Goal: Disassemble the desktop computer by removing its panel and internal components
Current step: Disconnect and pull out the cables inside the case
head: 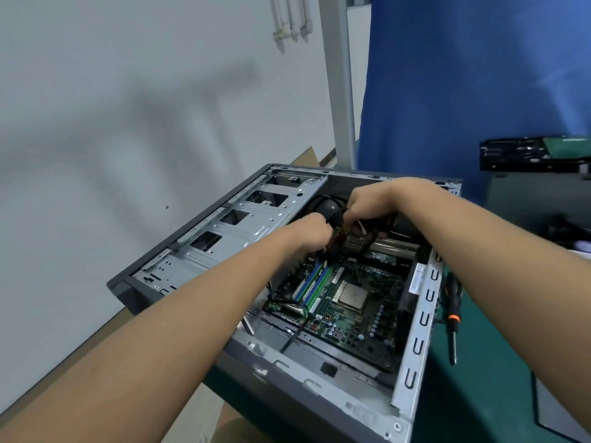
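Observation:
The open grey computer case (412,340) lies on its side with its side panel off. Inside it the green motherboard (348,311) shows a bare processor (351,295) and blue and green memory sticks (311,284). Both hands reach into the far end of the case. My left hand (308,231) and my right hand (372,203) each grip a small dark component with a connector block (353,239) and a bundle of black cables (332,212). The fingertips are partly hidden among the cables.
A black and orange screwdriver (453,311) lies on the green mat (479,394) right of the case. The silver drive cage (236,231) fills the case's left half. A removed board (531,153) sits on a grey box at the far right. A blue curtain (473,84) hangs behind.

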